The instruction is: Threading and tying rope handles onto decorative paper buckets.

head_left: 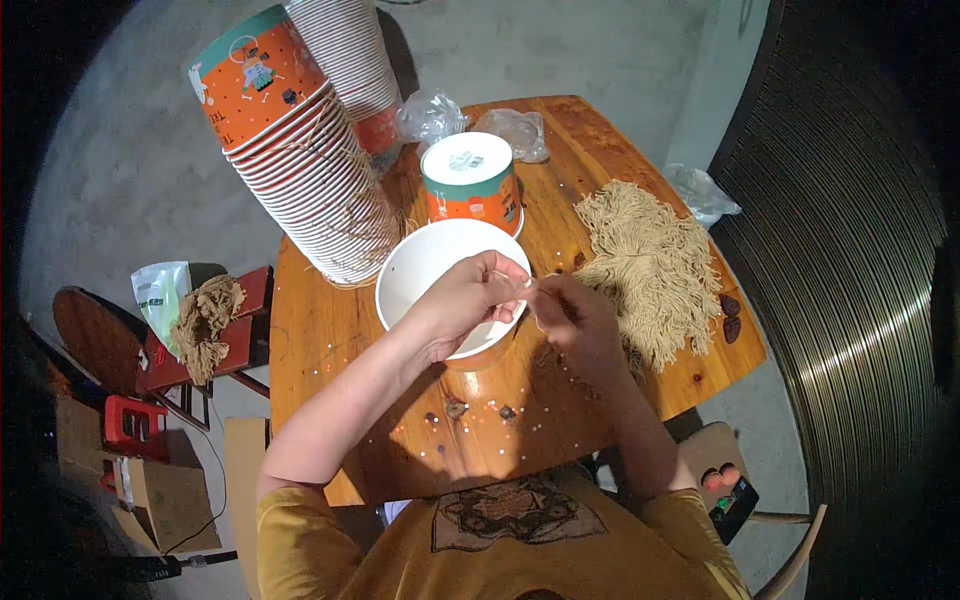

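My left hand (470, 300) rests over the rim of an open white paper bucket (425, 265) with an orange outside, fingers pinched on a thin tan string (528, 287). My right hand (580, 325) is just to its right, fingers closed on the same string, both hands nearly touching. A pile of tan string pieces (650, 265) lies on the wooden table (330, 340) right of my right hand. An upside-down orange bucket (470, 180) stands behind the open one.
Two tall leaning stacks of nested buckets (310, 170) fill the table's back left. Crumpled clear plastic bags (520, 130) lie at the back. Small dark pieces (730, 315) sit at the right edge. A red stool with a string bundle (205, 320) stands on the left.
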Available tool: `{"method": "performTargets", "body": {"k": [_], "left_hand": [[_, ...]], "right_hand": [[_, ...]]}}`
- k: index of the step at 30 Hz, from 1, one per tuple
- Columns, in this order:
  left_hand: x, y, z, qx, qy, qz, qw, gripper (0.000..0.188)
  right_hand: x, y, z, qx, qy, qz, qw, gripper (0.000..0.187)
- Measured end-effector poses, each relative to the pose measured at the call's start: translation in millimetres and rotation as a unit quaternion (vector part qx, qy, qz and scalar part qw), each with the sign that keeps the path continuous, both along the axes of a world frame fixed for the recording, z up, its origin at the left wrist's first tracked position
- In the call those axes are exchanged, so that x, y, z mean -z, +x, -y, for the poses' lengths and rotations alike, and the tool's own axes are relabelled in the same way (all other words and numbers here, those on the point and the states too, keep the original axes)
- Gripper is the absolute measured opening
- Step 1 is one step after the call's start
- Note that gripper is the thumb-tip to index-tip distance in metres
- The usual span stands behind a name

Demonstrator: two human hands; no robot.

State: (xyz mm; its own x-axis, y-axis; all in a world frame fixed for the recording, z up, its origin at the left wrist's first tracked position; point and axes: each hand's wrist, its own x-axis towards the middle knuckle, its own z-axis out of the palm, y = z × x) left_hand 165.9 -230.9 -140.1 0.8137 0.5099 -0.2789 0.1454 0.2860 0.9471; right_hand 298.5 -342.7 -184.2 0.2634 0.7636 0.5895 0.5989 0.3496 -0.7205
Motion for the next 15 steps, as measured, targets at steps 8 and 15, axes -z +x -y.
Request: {"method": "performTargets", "body": {"k": [8,15], "left_hand": [[1.1,-4.7,2.8,-0.004,0.027,0.021,0.999,0.012],[10.8,-4.3,2.5,-0.017,0.140,0.061,0.988,0.013]], "right_hand": [[8.5,20.1,-16.2,-0.057,-0.024,-0.210,0.976,0.021],[-18.5,13.7,-4.9,-0.037,-0.167,-0.055,0.984,0.023]]}}
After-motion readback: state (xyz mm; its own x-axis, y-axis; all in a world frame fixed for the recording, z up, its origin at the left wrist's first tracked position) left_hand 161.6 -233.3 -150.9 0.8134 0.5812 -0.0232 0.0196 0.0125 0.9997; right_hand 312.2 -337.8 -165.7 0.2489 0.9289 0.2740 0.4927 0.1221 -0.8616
